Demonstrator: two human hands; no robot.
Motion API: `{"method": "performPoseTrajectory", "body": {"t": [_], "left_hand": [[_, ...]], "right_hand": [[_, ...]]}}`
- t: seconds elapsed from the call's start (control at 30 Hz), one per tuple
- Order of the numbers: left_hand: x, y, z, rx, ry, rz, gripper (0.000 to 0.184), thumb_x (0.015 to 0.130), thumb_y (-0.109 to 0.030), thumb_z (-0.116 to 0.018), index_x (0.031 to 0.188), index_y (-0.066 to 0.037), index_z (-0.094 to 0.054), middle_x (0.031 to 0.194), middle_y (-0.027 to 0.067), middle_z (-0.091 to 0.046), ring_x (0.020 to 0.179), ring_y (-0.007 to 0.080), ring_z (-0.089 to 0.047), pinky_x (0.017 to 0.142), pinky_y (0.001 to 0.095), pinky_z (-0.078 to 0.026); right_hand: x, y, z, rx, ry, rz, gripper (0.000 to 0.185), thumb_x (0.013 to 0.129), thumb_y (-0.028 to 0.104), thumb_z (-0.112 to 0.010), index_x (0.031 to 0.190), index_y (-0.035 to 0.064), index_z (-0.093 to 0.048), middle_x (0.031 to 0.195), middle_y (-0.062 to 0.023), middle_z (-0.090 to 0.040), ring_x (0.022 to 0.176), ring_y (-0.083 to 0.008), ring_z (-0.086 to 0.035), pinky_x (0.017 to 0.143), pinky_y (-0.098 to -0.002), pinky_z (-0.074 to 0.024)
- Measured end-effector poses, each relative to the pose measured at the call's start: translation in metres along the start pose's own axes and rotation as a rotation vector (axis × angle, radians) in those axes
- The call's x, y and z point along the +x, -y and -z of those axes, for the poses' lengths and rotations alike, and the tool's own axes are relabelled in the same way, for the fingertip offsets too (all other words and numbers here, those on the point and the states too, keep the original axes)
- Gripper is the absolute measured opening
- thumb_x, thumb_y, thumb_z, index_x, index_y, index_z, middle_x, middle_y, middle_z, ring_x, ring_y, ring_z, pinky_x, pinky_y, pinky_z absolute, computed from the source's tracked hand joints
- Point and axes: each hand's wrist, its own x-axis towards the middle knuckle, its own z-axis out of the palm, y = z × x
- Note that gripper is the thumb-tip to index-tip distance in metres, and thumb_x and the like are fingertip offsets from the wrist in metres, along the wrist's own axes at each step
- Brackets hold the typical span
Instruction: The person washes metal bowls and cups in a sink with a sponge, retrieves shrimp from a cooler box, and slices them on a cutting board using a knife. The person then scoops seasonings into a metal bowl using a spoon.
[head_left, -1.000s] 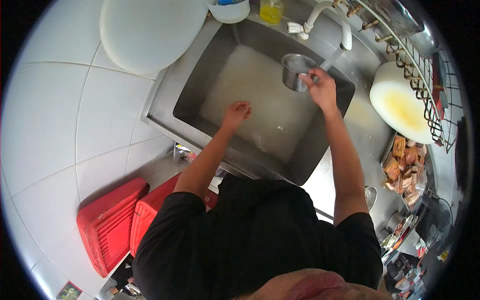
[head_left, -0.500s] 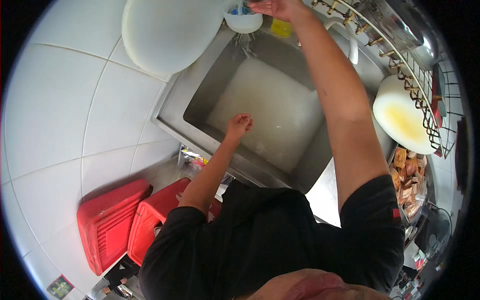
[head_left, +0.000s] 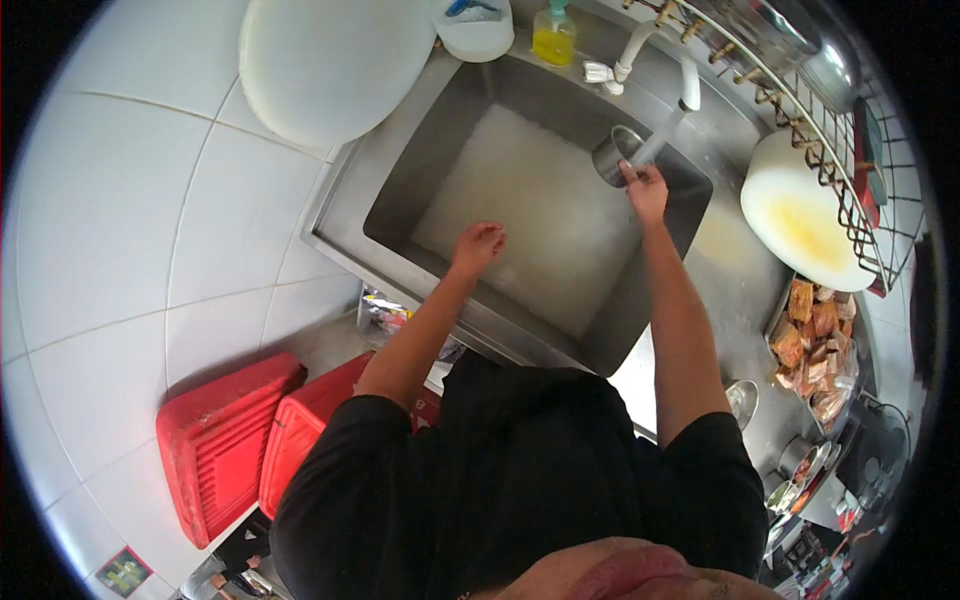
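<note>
Water runs from the white faucet (head_left: 690, 85) at the back right of the steel sink (head_left: 400, 195). My right hand (head_left: 645, 190) grips a metal cup (head_left: 610, 160) at the stream, over the cloudy water (head_left: 540, 200) in the basin. Farther left, my left hand (head_left: 482, 243) hovers over the near left part of the basin with its fingers curled together; whether they hold anything small is hidden.
Behind the sink stand a white container (head_left: 475, 38) and a yellow soap bottle (head_left: 554, 38). A round white board (head_left: 335, 70) leans at left. At right are a wire rack (head_left: 835, 140), another white board (head_left: 800, 215) and a tray of meat pieces (head_left: 815, 345). Red crates (head_left: 225, 440) stand lower left.
My right hand swung to the white container behind the sink, where water splashed, then came back with the cup to the faucet stream. My left hand has barely moved.
</note>
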Motion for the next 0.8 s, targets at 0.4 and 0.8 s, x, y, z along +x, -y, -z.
{"method": "performPoseTrajectory", "body": {"t": [0.4, 0.8], "left_hand": [[-0.002, 0.007, -0.014, 0.101, 0.034, 0.075, 0.026, 0.096, -0.017, -0.054, 0.118, -0.003, -0.056, 0.096, 0.0064, -0.065, 0.084, 0.0156, -0.062, 0.073, 0.0309, -0.052], [0.004, 0.005, -0.016, 0.137, 0.052, 0.065, 0.024, 0.095, -0.017, -0.055, 0.116, -0.004, -0.056, 0.095, 0.0056, -0.065, 0.083, 0.0151, -0.062, 0.073, 0.0295, -0.05]], "right_hand": [[-0.05, -0.06, -0.013, -0.218, -0.234, 0.393, 0.029, 0.068, 0.019, -0.083, 0.08, 0.0016, -0.063, 0.083, -0.0109, -0.063, 0.072, -0.0246, -0.067, 0.068, -0.0349, -0.0525], [-0.066, -0.057, 0.0, -0.162, -0.095, 0.11, 0.03, 0.07, 0.023, -0.081, 0.084, 0.001, -0.066, 0.089, -0.0111, -0.066, 0.076, -0.0266, -0.066, 0.078, -0.0384, -0.0508]]}}
